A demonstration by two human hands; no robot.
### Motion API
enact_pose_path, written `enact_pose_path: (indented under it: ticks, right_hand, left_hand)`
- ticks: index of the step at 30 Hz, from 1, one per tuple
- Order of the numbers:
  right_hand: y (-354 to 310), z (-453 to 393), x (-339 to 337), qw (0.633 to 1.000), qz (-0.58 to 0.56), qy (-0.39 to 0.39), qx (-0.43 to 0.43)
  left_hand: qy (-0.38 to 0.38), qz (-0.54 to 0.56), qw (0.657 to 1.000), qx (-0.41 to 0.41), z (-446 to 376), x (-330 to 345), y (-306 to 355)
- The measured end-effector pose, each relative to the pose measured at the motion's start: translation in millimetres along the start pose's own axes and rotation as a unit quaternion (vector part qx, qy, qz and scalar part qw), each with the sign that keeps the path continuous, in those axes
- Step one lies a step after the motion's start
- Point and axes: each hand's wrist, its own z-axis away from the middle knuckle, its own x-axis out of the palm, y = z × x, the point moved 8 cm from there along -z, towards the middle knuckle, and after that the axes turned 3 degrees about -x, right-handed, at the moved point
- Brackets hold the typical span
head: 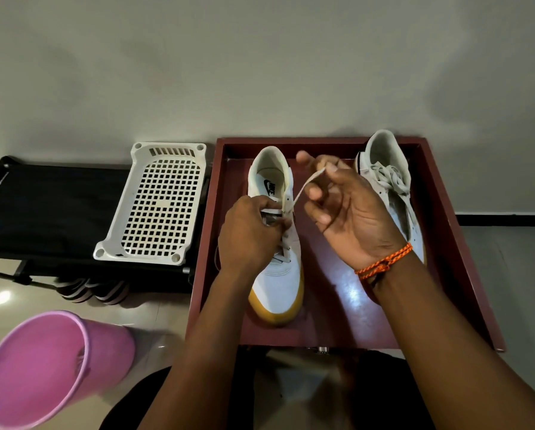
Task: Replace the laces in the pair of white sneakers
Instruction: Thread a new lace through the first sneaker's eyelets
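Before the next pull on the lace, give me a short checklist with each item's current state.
1. Right hand pinches the lace: ok.
2. Left hand steadies the near sneaker at the eyelets: ok.
3. Lace runs taut from eyelet to fingers: ok.
4. Lace end threaded through the correct eyelet: cannot tell.
5. Sneaker sits flat in the red tray: ok.
6. Other sneaker already laced: ok, laces visible.

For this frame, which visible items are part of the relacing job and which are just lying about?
Part of the job: near sneaker, its lace, pinched by right hand; left hand at its eyelets; second sneaker; red tray under both.

Lying about: white perforated basket, black rack, pink bucket.
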Motion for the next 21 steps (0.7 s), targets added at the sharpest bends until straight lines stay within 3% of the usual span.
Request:
enact_pose_path:
  ticks: [3,5,6,8,9,10,13,17,21]
  right_hand:
    - [6,-3,-18,0.997,0.018,0.069,0.017]
    - [7,-3,-39,0.965,0.221,0.143,-0.002]
    - [7,-2,-46,0.911,0.376,0.166,-0.014]
    - [19,0,-49,0.772,0.619,0.143,-0.003]
    - [29,1,-47,0.727,0.678,0.112,0.009]
    - [36,1,-44,0.709,0.699,0.089,0.005]
    - [38,-4,-40,0.758,0.649,0.062,-0.013]
    - [29,-6,-33,0.909,0.406,0.088,-0.006]
    - [15,-6,-24,0.976,0.199,0.082,-0.017]
  left_hand:
    - [0.014,-0.021,0.999,0.026,1,-3,6]
    - [0.009,-0.019,1.000,0.021,2,-4,6]
    - [0.009,-0.019,1.000,0.020,2,-5,6]
    - [0.014,-0.023,0.999,0.026,2,-5,8]
    - [0.016,-0.023,0.999,0.028,2,-5,8]
    - [0.017,-0.025,0.999,0.028,2,-5,8]
    - [0.016,-0.033,0.999,0.030,2,-5,8]
    - [0.013,-0.021,0.999,0.027,2,-6,9]
    - [0.010,-0.023,0.999,0.022,3,-5,11]
